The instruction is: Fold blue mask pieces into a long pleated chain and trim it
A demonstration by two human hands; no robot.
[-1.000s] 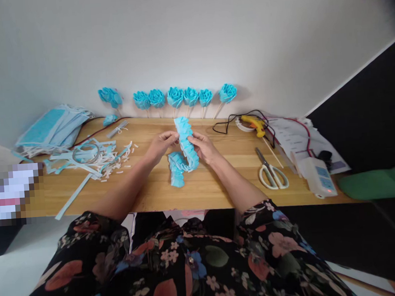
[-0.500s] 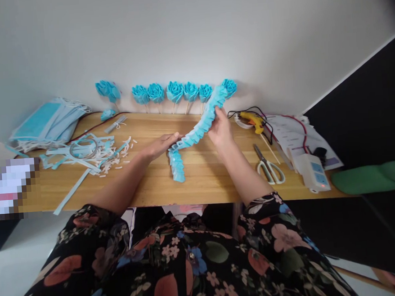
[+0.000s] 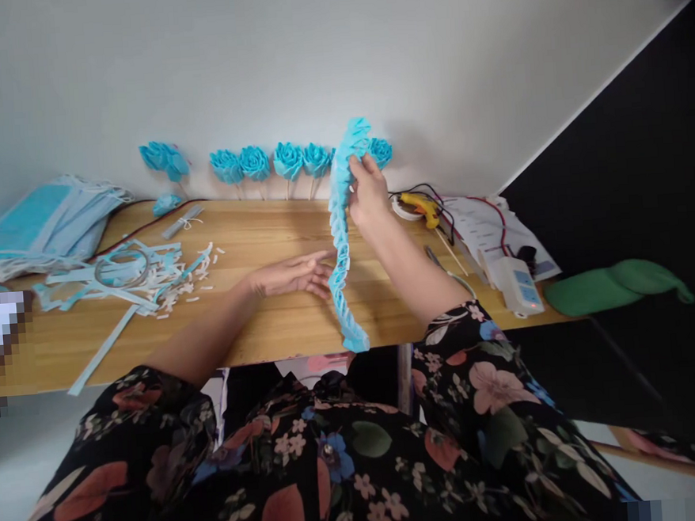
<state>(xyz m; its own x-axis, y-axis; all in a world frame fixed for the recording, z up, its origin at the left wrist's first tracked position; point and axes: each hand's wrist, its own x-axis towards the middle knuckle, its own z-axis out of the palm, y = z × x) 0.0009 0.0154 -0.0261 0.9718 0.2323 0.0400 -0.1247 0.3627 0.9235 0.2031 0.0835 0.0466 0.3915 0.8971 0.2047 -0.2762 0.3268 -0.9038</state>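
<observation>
My right hand (image 3: 368,186) is closed on the upper part of a long, light-blue pleated strip (image 3: 339,233), raised above the table. The strip hangs down in a slight curve, its lower end close to the table's front edge. My left hand (image 3: 295,276) is beside the strip's lower half with fingers stretched out and apart. Its fingertips are very near the strip; whether they touch cannot be made out. Behind, several blue flowers on sticks (image 3: 288,161) lean along the wall, one partly covered by the strip.
On the wooden table (image 3: 250,231), a pile of blue face masks (image 3: 41,222) and cut scraps (image 3: 146,271) with a tape ring lie left. At right are a yellow glue gun (image 3: 421,208), scissors partly behind my arm, papers, a power strip (image 3: 522,288) and a green object (image 3: 611,286).
My right hand has lifted the pleated strip, which went from slanting to hanging almost upright. My left hand has come off the strip's underside and spread its fingers. The view has shifted slightly right.
</observation>
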